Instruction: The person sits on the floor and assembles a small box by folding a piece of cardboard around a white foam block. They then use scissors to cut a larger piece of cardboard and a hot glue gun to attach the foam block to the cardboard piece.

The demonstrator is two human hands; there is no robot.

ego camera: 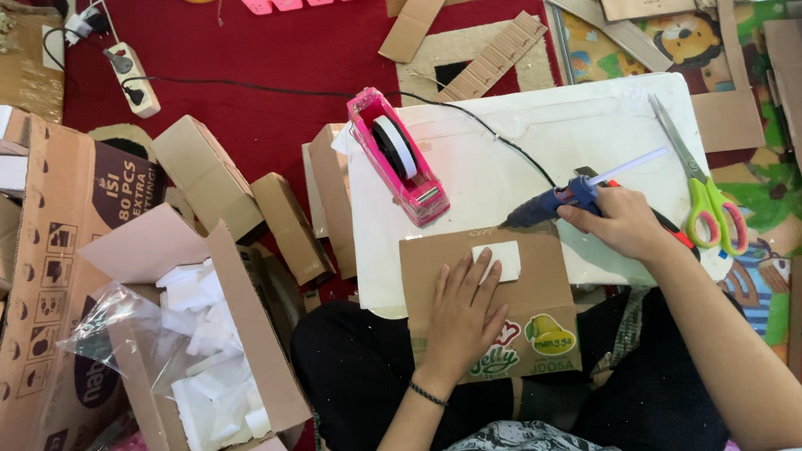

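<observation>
In the head view, a flat cardboard piece (490, 296) is seen lying partly on a low white board (562, 137) that serves as the counter and partly over the person's lap. Everything else is placed relative to this cardboard piece. On its upper edge a small white foam block (500, 261) is pressed down by the left hand (461, 314), whose fingers (478, 267) are spread flat and open, gripping nothing. Just beyond the upper right corner of the cardboard piece, a blue glue gun (554, 203) is held by the right hand (627, 222), its fingers closed around the handle, the nozzle pointed towards the foam block. Above and to the left of the cardboard piece, a pink tape dispenser (399, 160) stands on the board; well to the right, green-and-pink scissors (703, 181) are laid. Far to the left, an open box (200, 359) filled with white foam pieces is seen on the red carpet (250, 51).

The cardboard piece is judged light and fairly stiff, easily creased, best held flat by its edges. The foam block is judged very light, soft and easily dented, best taken by its sides.
</observation>
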